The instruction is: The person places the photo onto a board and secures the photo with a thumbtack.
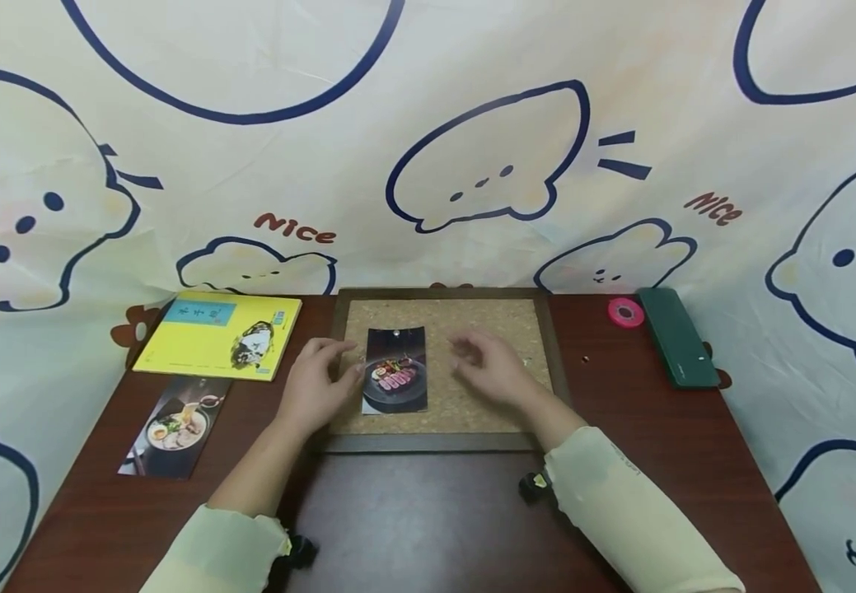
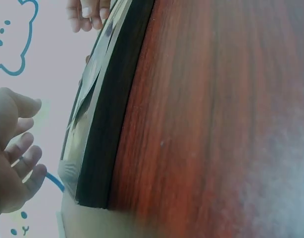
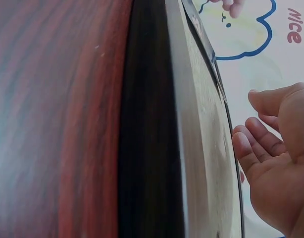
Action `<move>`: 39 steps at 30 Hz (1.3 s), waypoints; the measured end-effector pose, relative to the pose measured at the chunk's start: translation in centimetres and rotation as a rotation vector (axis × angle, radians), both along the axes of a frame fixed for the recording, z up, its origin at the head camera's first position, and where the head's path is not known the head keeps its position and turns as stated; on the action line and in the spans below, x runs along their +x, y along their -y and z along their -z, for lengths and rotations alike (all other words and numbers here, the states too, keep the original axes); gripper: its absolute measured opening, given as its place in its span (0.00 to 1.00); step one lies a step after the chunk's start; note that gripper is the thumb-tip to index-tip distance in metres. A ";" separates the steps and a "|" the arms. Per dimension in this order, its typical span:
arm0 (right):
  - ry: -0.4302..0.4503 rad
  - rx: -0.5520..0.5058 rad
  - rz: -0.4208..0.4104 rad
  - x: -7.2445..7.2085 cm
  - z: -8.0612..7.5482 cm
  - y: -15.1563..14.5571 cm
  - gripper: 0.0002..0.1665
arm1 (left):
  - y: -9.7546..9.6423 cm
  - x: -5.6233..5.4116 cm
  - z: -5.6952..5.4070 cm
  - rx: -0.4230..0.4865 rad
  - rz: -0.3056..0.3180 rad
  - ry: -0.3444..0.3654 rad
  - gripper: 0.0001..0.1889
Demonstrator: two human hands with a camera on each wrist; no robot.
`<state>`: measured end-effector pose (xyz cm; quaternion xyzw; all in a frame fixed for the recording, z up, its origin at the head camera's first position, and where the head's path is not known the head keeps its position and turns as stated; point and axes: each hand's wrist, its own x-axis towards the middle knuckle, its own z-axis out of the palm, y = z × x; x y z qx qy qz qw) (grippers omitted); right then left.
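Note:
A dark food photo (image 1: 395, 379) with a plate of sliced meat lies on the framed cork board (image 1: 472, 420), a small pin (image 1: 396, 333) at its top edge. My left hand (image 1: 319, 385) hovers just left of the photo with fingers loosely bent, holding nothing. On the other side, over the bare cork, my right hand (image 1: 493, 366) is also empty, its fingers relaxed. Both wrist views show the left hand (image 2: 16, 153) and the right hand (image 3: 276, 153) with thumb and fingers apart. From the side, the photo's lower edge lifts a little off the cork.
At the left, a yellow book (image 1: 212, 333) lies above a second food photo (image 1: 175, 428). A pink round case (image 1: 625, 313) and a dark green box (image 1: 678, 338) stand at the back right. One tiny pin (image 1: 585, 359) is on the table (image 1: 420, 519) right of the board.

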<state>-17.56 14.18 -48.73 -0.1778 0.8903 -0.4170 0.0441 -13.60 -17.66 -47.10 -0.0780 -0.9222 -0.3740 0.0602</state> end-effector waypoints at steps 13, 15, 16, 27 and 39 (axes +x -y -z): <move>-0.064 -0.003 -0.019 2.2 -0.5 -3.9 0.26 | 1.1 2.0 -0.1 -0.078 -0.007 -0.025 0.21; -0.089 0.007 -0.015 2.5 -0.7 -4.5 0.25 | 1.3 2.2 -0.2 -0.083 -0.004 -0.032 0.21; -0.104 0.011 -0.014 2.6 -0.7 -4.8 0.24 | 1.3 2.3 -0.3 -0.085 -0.003 -0.032 0.21; -0.180 0.045 0.007 4.2 -1.1 -7.9 0.23 | 2.4 3.6 -0.7 -0.126 -0.023 -0.022 0.20; -0.123 0.093 0.091 5.6 -0.6 -11.1 0.21 | 5.0 4.6 -0.3 -0.132 -0.076 0.018 0.21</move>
